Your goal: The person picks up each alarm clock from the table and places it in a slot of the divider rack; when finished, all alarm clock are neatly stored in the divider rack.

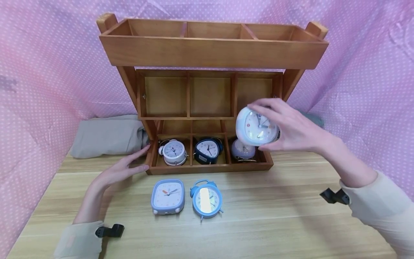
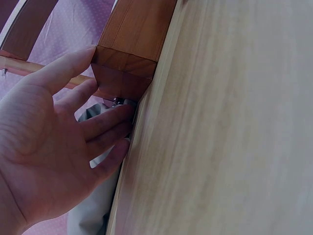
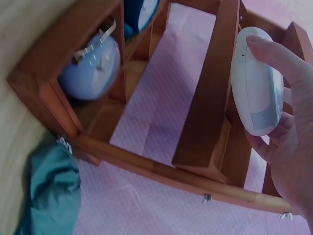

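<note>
In my right hand (image 1: pixel 284 126) I grip a white rounded alarm clock (image 1: pixel 255 126), thumb below and fingers on top, in front of the right side of a wooden three-tier rack (image 1: pixel 213 54). The right wrist view shows this clock's pale casing (image 3: pixel 254 83) from the side. My left hand (image 1: pixel 121 172) touches the left front corner of the rack's bottom tier with its fingers extended. In that tier sit a white twin-bell clock (image 1: pixel 174 153), a dark blue clock (image 1: pixel 207 149) and a lavender clock (image 1: pixel 243 150), the last partly hidden behind the held clock.
On the table before the rack are a lavender square clock (image 1: pixel 168 196) and a blue twin-bell clock (image 1: pixel 207 199). Grey folded cloth (image 1: pixel 106 136) lies left of the rack, and green cloth (image 3: pixel 51 188) lies to its right. Pink dotted fabric (image 1: pixel 48 64) hangs behind.
</note>
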### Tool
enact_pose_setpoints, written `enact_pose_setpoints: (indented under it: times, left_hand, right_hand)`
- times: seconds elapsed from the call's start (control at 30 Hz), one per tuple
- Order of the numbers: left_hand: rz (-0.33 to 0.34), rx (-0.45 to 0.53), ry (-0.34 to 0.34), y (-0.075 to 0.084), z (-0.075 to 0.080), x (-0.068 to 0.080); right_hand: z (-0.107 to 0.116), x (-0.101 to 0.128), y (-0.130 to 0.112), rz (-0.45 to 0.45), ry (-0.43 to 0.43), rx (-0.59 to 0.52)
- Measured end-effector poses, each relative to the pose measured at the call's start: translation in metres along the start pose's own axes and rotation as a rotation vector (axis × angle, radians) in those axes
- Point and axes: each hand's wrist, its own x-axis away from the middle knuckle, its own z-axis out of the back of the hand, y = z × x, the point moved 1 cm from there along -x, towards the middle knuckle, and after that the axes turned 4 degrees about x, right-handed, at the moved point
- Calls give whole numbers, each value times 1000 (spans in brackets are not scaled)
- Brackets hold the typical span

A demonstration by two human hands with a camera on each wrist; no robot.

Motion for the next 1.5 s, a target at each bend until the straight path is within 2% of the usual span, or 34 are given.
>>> enact_pose_setpoints:
  times: [0.17,0.4,0.7,0.87,1.1,1.5]
  left_hand:
    - [8,-25,5,-1,0,1]
    - [13,-18,5,-1,-1,1]
    - [10,-14,6,-2,-1,1]
    - [10,-12,4,-2,-1,1]
    - [10,-8,3,-1,-1,1]
    - [18,-20,10,0,-1,0]
  right_hand:
    - [9,-15,15,-34,13,11]
    - [15,-30,36,-31,33,31]
    - [13,-40,49,-158,-38,46]
    - [11,-42,52,-195,-72,67]
    - [7,-45,54,-153,-58,107]
    - [3,-46,56,-131,-56,105]
